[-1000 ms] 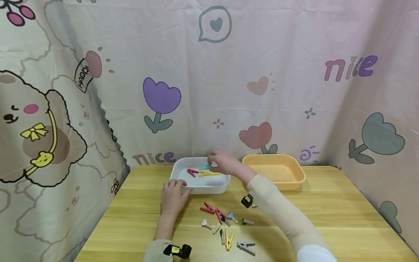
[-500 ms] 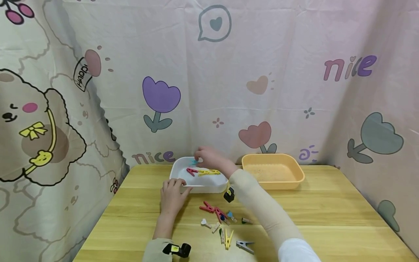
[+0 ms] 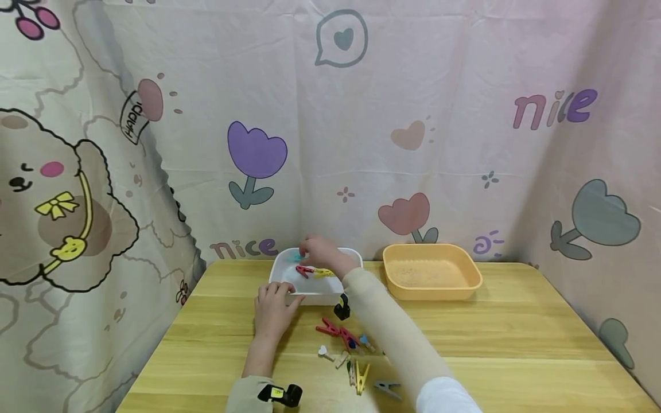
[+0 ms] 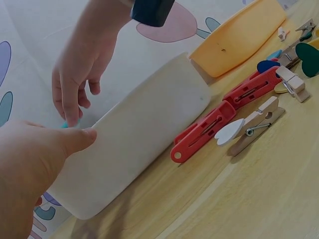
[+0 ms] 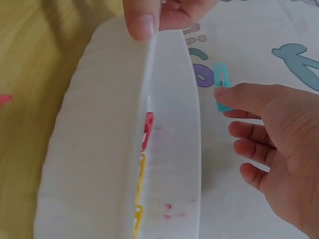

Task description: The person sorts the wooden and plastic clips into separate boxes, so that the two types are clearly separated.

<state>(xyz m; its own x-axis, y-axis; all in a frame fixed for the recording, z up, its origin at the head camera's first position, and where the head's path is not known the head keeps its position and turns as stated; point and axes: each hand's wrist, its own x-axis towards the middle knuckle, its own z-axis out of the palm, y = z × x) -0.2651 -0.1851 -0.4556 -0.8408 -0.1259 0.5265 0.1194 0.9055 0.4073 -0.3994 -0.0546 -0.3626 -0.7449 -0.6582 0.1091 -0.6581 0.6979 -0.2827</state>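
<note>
The right hand (image 3: pixel 324 253) pinches a turquoise clothespin (image 5: pixel 220 73) — long axis along the white tray's (image 3: pixel 315 299) far edge, free end leftward — left hand (image 3: pixel 272 310) gripping its near rim.

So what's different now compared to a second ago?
Your right hand moved left across the white tray, carrying the turquoise clothespin it already held; nothing was visibly taken up or let go. Your left hand stayed on the tray's near rim, and the trays and the red clothespin inside stayed put.
</note>
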